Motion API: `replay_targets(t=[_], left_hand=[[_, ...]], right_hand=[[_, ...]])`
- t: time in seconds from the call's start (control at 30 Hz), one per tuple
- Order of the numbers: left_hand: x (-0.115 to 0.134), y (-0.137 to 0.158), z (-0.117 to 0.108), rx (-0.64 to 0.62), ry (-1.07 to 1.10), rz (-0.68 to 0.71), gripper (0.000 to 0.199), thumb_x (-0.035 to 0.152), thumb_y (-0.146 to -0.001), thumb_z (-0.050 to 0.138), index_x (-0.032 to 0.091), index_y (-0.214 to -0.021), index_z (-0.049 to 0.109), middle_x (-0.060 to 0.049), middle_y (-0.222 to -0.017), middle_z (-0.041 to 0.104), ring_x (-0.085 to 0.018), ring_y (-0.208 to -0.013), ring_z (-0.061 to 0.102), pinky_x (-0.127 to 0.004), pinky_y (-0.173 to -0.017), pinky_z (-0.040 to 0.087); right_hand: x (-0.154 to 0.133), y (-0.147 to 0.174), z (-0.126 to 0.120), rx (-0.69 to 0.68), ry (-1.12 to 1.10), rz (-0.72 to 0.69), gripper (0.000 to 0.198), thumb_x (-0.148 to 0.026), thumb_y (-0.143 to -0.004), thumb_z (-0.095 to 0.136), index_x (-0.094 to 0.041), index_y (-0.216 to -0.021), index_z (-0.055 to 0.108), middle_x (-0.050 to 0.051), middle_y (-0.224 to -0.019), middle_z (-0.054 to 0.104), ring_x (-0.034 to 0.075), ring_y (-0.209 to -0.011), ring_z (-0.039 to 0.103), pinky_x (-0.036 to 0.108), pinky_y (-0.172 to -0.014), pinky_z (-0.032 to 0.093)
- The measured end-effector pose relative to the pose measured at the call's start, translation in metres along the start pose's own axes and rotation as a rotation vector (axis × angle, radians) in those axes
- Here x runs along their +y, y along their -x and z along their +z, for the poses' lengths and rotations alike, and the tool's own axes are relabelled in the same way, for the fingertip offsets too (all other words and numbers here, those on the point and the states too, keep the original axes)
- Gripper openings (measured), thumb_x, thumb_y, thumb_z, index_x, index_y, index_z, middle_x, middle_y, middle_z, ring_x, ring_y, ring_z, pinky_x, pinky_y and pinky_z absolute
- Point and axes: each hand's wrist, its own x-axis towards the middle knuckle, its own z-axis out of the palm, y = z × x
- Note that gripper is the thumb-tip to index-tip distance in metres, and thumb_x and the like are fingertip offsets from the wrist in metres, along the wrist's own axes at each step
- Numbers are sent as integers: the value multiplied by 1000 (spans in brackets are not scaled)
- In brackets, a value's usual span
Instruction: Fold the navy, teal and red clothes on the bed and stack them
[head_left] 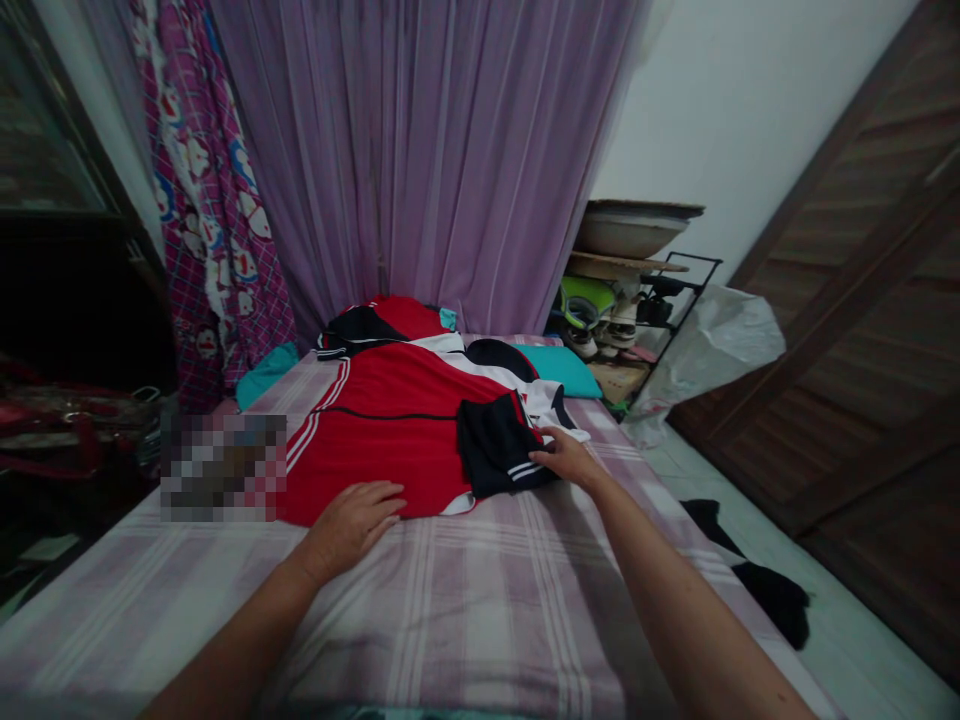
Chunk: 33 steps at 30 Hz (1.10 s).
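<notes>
We see a red jacket (pixel 382 458) spread across the middle of the frame on a bed, over a plaid bedsheet (pixel 450 640) of white and mauve. Its dark sleeve (pixel 495 450), with white stripes near the end, lies folded over the red body right of centre, perhaps to bring it within the jacket's outline. Our left hand (pixel 360 520), at lower centre, lies palm down on the jacket's near edge with fingers extended and close together; it grips nothing, and we judge that this light pressure steadies the cloth. Our right hand (pixel 568 456), right of centre, is partly closed, its thumb and bent fingers at the striped end of the sleeve; we cannot tell whether it pinches the fabric or merely rests against it, though the pose would suit straightening that edge. Beyond the jacket lie more red, white and dark garments (pixel 390 318), and a turquoise cloth (pixel 562 371) sits flat at their right. Purple curtains (pixel 480 160) hang at upper centre, with a cartoon-printed cloth (pixel 202 200) at upper left. At right, shoes (pixel 592 335) share a metal rack (pixel 686 320), presumably stacked there to save floor space. We find no readable brand, label or writing anywhere, and a pixelated patch hides whatever lies left of the jacket.
</notes>
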Motion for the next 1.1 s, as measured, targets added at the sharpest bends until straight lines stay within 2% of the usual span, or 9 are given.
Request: replay_targets(t=[0.1, 0.2, 0.33, 0.5, 0.67, 0.8, 0.87, 0.97, 1.1], left_hand=[[4, 5, -1, 17, 82, -32, 35, 37, -98, 42, 28, -119, 69, -5, -125, 70, -21, -121, 61, -42, -101, 50], [4, 7, -2, 11, 156, -44, 35, 38, -97, 44, 27, -118, 70, -5, -118, 73, -21, -118, 63, -42, -101, 50], [3, 5, -3, -28, 184, -40, 33, 38, -96, 45, 27, -111, 72, -4, -117, 74, -21, -119, 62, -44, -103, 49], [6, 4, -7, -85, 183, -45, 31, 39, -95, 46, 30, -107, 73, -2, -130, 68, -22, -128, 55, -47, -108, 43], [17, -2, -9, -136, 157, -69, 41, 48, -89, 56, 27, -122, 66, -6, -131, 66, -24, -125, 57, -46, -108, 43], [31, -15, -3, -140, 153, -48, 47, 42, -90, 57, 28, -134, 58, -7, -136, 63, -24, -129, 54, -45, -110, 42], [37, -21, 2, -124, 159, -34, 41, 37, -92, 54, 29, -132, 60, -5, -135, 64, -24, -131, 53, -45, -109, 42], [42, -26, 11, -91, 180, 3, 33, 29, -95, 47, 29, -122, 67, -4, -129, 68, -21, -128, 55, -44, -108, 44], [41, -25, 21, -63, 233, 36, 35, 29, -97, 42, 25, -123, 66, -5, -121, 72, -19, -121, 61, -41, -105, 48]], right_hand=[[13, 25, -20, -93, -319, -48, 51, -36, -65, 70, -19, -112, 66, 2, -92, 70, 21, -89, 63, 31, -78, 48], [37, 57, -48, -324, -428, 34, 36, -38, -58, 69, -19, -89, 69, 1, -79, 68, 20, -77, 62, 32, -74, 48], [61, 86, -66, -499, -308, 145, 20, -31, -53, 65, -19, -68, 68, -2, -63, 62, 16, -67, 56, 29, -70, 46], [58, 80, -77, -658, -31, 165, 21, -31, -54, 63, -20, -70, 71, -1, -69, 69, 18, -72, 62, 30, -75, 50], [24, 60, -88, -331, 35, -82, 51, -43, -63, 69, -22, -109, 74, 8, -123, 69, 30, -117, 60, 40, -101, 46], [-13, 53, -50, -214, 119, -265, 65, -48, -71, 69, -22, -131, 63, 9, -139, 59, 29, -127, 53, 41, -109, 38], [-22, 54, -24, -310, 246, -301, 57, -42, -69, 73, -25, -123, 69, 7, -129, 66, 28, -118, 59, 38, -103, 42], [-16, 61, -3, -444, 448, -238, 18, -36, -75, 68, -25, -85, 79, 3, -87, 77, 22, -85, 67, 30, -81, 48], [13, 75, -20, -560, 533, -84, 25, -39, -74, 68, -21, -58, 72, 2, -59, 68, 17, -59, 59, 27, -61, 42]])
